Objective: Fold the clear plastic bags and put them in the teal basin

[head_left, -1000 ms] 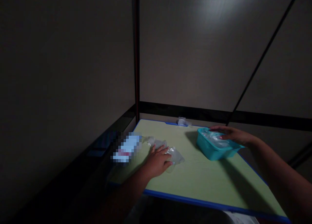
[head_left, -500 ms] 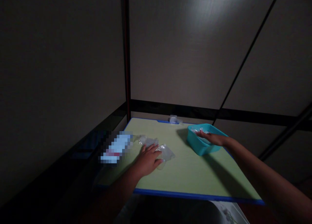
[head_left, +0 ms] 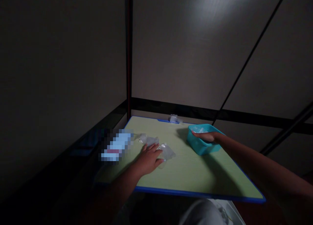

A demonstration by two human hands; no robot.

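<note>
My left hand [head_left: 149, 158] lies palm down with its fingers spread, touching crumpled clear plastic on the table. One piece of clear plastic [head_left: 166, 152] sticks out to the right of its fingers, and another crumpled piece [head_left: 148, 139] lies just beyond them. At the right stands a turquoise plastic basket [head_left: 201, 147] with whitish clear plastic [head_left: 201, 130] inside. My right hand [head_left: 207, 137] reaches over its near rim, the thumb stretched out along that side. The other fingers are down inside the basket, hidden from view.
The yellow-green tabletop [head_left: 190, 177] has a blue edge. A blurred-out bright screen [head_left: 117, 146] is at its left side. A small clear plastic item [head_left: 173, 118] stands at the far edge. Dark wall panels [head_left: 176, 55] rise close behind.
My right hand has turned and dipped its fingers deeper into the basket; before, it was flat above the plastic there. My left hand stays nearly in place.
</note>
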